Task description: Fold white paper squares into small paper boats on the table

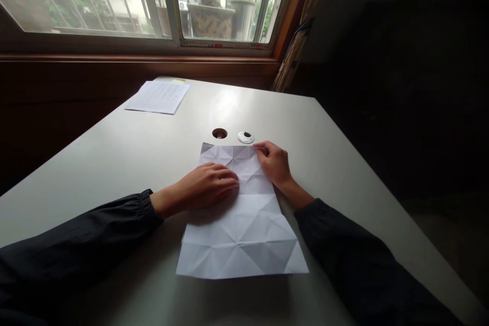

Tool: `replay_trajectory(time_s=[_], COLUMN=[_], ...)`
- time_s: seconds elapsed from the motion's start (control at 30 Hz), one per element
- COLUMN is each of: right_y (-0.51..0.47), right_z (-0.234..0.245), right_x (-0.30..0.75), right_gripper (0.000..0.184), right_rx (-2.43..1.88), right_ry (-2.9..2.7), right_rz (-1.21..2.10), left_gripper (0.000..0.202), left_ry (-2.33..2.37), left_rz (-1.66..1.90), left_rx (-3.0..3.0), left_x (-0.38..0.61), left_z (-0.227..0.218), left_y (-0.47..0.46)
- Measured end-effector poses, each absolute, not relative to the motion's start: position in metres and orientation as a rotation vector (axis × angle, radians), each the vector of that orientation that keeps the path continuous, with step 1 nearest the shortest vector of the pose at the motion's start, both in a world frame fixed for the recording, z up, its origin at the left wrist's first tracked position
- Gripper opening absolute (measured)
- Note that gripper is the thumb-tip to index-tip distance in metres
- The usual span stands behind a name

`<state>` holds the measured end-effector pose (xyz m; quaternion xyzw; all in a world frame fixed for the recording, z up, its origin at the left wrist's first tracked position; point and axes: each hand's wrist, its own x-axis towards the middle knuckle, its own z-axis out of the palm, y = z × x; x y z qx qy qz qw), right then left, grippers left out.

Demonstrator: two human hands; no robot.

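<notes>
A sheet of white paper (240,234) lies flat on the table, marked with many crease lines in a folded pattern. Its far part looks folded over. My left hand (208,186) rests palm-down on the middle of the sheet, fingers together and pressing on it. My right hand (273,163) sits at the far right edge of the sheet, its fingertips pinching that edge. Dark sleeves cover both forearms. The paper under each hand is hidden.
The sheet lies on a white table (114,163) with a round cable hole (219,133) and a ringed grommet (245,137) just beyond it. A printed page (158,97) lies near the far edge, below a window (133,0).
</notes>
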<state>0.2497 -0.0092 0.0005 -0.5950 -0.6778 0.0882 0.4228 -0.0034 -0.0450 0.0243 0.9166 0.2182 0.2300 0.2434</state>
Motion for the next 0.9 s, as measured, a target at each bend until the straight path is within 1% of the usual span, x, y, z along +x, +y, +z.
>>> replay_trajectory(time_s=[0.17, 0.27, 0.33, 0.43, 0.5, 0.57, 0.6, 0.63, 0.67, 0.73, 0.77, 0.8, 0.9], right_y=[0.014, 0.02, 0.022, 0.024, 0.019, 0.006, -0.005, -0.019, -0.034, -0.063, -0.074, -0.083, -0.086], right_z=[-0.006, -0.011, -0.015, -0.012, 0.001, 0.022, 0.034, 0.046, 0.055, 0.064, 0.062, 0.058, 0.031], right_x=[0.249, 0.252, 0.257, 0.264, 0.264, 0.256, 0.249, 0.241, 0.233, 0.218, 0.213, 0.21, 0.212], right_gripper=[0.026, 0.025, 0.026, 0.028, 0.03, 0.036, 0.036, 0.034, 0.031, 0.03, 0.031, 0.032, 0.034], right_rx=[-1.522, -1.555, -1.564, -1.59, -1.549, -1.398, -1.316, -1.237, -1.161, -1.023, -0.965, -0.917, -0.875], right_ry=[-1.7, -1.693, -1.717, -1.81, -1.911, -1.992, -2.003, -2.017, -2.021, -1.983, -1.943, -1.881, -1.519], right_rz=[0.116, 0.08, 0.052, -0.012, -0.091, -0.134, -0.076, 0.062, 0.281, 0.911, 1.201, 1.399, 1.706], left_gripper=[0.048, 0.057, 0.059, 0.06, 0.06, 0.062, 0.064, 0.066, 0.068, 0.069, 0.069, 0.07, 0.071], left_ry=[0.511, 0.396, 0.331, 0.312, 0.323, 0.323, 0.316, 0.307, 0.3, 0.307, 0.317, 0.329, 0.35], left_rz=[0.493, 0.352, 0.283, 0.281, 0.302, 0.312, 0.321, 0.331, 0.341, 0.365, 0.375, 0.385, 0.404], left_rx=[2.782, 2.883, 2.887, 2.847, 2.819, 2.798, 2.79, 2.783, 2.777, 2.763, 2.753, 2.744, 2.723], left_x=[-0.003, -0.01, -0.014, -0.019, -0.021, -0.022, -0.022, -0.022, -0.022, -0.023, -0.024, -0.024, -0.025], left_z=[0.021, 0.022, 0.022, 0.02, 0.019, 0.019, 0.02, 0.02, 0.02, 0.021, 0.021, 0.02, 0.017], left_y=[-0.059, -0.068, -0.071, -0.071, -0.07, -0.07, -0.069, -0.069, -0.069, -0.069, -0.069, -0.069, -0.069])
